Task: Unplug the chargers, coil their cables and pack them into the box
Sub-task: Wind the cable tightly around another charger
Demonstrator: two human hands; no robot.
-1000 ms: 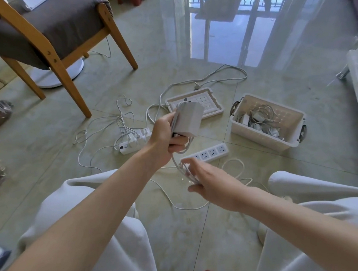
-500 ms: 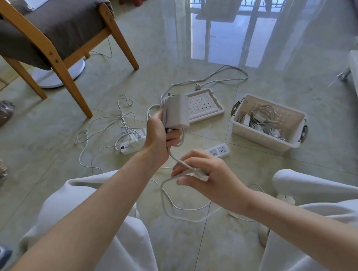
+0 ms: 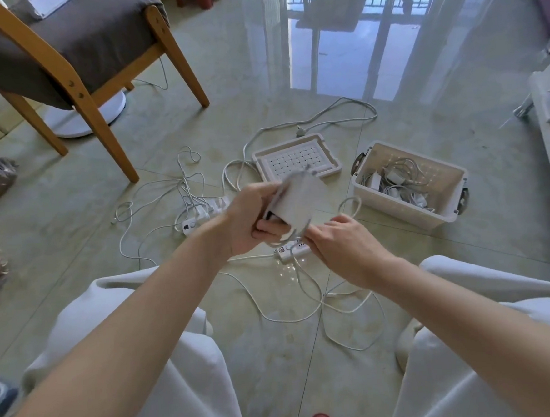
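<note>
Left hand at frame centre clenched on a blurred white charger, no label legible, right hand pinching its cable, power strip beneath, open box centre right holding packed chargers, lid beside it.

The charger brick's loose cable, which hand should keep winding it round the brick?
Probably the right hand. It already pinches the cable just below the charger brick, and the slack trails on the floor on its side. The left hand is fully taken up gripping the brick.
</note>
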